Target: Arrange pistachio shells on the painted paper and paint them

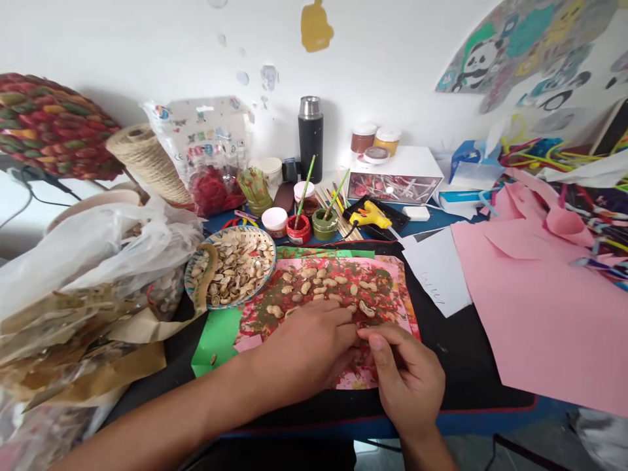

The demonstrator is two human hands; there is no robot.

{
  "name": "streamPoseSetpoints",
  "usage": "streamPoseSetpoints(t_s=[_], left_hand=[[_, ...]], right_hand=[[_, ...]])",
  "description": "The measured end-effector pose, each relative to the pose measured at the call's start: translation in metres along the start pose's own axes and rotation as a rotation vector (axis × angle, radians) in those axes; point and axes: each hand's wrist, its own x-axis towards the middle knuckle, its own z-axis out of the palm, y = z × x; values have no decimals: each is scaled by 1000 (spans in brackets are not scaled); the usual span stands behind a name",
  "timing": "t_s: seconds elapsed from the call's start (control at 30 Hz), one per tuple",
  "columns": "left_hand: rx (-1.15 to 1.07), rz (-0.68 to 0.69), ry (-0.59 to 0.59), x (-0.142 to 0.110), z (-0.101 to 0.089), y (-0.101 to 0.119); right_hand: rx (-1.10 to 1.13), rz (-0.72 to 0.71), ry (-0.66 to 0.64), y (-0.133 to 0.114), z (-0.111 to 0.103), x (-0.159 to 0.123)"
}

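Observation:
My left hand [314,343] reaches across a paint-smeared pink paper [255,314], palm down with fingers curled under. My right hand [409,369] meets it at the fingertips, thumb and forefinger pinched together. Whatever lies between the fingers is hidden by the hands. Just beyond my knuckles, several peanuts in the shell [305,288] lie scattered on the paper. One of them, a peanut shell [366,309] near my left fingers, shows a pale edge. To the left sits a woven basket [269,252] holding many split peanut shells [240,268].
Behind the paper stand a red paint jar [299,230] and a green paint jar [324,226], each with a brush. A yellow glue gun [371,217] rests on a black tray. Plastic bags [122,242] crowd the left; a pink sheet [544,314] covers the right. A black thermos [311,140] stands behind.

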Motion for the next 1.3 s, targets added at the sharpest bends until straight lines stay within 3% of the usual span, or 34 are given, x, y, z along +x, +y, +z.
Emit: streamPoseSetpoints(t_s=[0.13, 0.27, 0.37, 0.5, 0.7, 0.9, 1.17, 1.3], left_hand=[[-64, -134, 117, -24, -37, -33], [180, -432, 248, -52, -71, -92], [340, -602, 189, -64, -77, -127], [409, -627, 116, -64, -67, -146], [380, -674, 111, -58, -57, -156], [348, -734, 105, -58, -65, -156], [245, -795, 107, -70, -88, -124], [-35, -643, 99, -65, -78, -94]], right_hand=[[-15, 7, 6, 1, 0, -2], [-12, 4, -7, 2, 2, -2], [-14, -2, -19, 1, 3, -2], [-26, -4, -24, 0, 3, -1], [-11, 1, -28, 1, 3, -1], [-2, 10, -25, 0, 4, 0], [-3, 24, -26, 0, 3, 0], [-2, 31, -22, 0, 4, -1]])
